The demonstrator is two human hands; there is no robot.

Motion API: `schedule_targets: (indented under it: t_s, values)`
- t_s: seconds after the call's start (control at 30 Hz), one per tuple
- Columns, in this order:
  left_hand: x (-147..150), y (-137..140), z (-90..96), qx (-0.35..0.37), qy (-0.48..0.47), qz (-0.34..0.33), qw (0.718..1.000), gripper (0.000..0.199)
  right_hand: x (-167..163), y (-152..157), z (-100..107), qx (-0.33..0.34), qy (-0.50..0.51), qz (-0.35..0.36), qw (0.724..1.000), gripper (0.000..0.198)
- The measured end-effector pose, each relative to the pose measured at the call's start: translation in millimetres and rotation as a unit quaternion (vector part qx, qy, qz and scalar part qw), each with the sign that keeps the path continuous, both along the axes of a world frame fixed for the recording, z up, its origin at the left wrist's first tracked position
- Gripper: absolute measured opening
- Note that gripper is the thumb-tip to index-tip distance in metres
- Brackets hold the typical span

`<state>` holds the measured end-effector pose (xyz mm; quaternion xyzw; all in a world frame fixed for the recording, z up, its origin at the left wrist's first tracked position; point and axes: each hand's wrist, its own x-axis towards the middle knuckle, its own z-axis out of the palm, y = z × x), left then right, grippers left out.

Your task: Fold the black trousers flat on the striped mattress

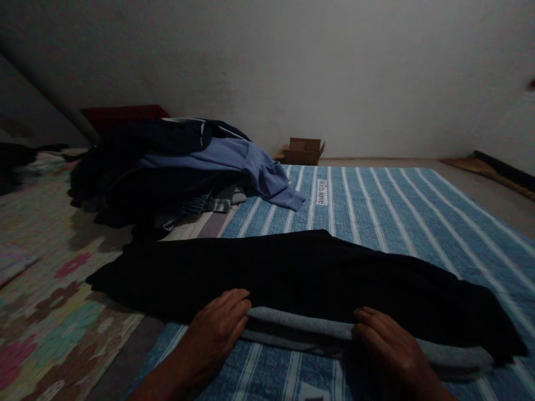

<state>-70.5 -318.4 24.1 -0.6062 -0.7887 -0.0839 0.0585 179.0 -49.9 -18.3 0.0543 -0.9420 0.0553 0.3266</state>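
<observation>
A long black garment lies folded lengthwise across a blue and white striped mat. Its grey inner side shows along the near edge. My left hand rests flat on the near edge of the garment, fingers together and pointing right. Further right, my right hand lies on the same near edge, its fingertips touching the grey fabric. Neither hand is clearly gripping the cloth.
A pile of dark and lavender-blue clothes lies at the back left. A flowered mat covers the floor on the left. A small open cardboard box stands by the white wall. A dark red cushion lies behind the pile.
</observation>
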Motion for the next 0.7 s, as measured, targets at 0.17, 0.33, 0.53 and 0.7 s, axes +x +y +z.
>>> schedule_targets:
  t_s: [0.17,0.33,0.53,0.7]
  values:
    - [4,-4,-1.0,-0.024,0.033,-0.007,0.999,0.026,6,0,2,-0.026,-0.037,0.028,0.999,0.024]
    - [7,-5,0.5,0.011,0.055,-0.019,0.998,0.026,4,-9,1,-0.042,-0.03,0.005,0.999,0.025]
    - [8,-9,1.2,0.066,0.066,-0.054,0.994,0.026,5,-6,0,-0.041,-0.021,0.004,0.999,0.025]
    - [21,-11,3.0,0.06,0.035,-0.027,0.997,0.032,6,6,-8,0.025,0.013,0.05,0.998,0.022]
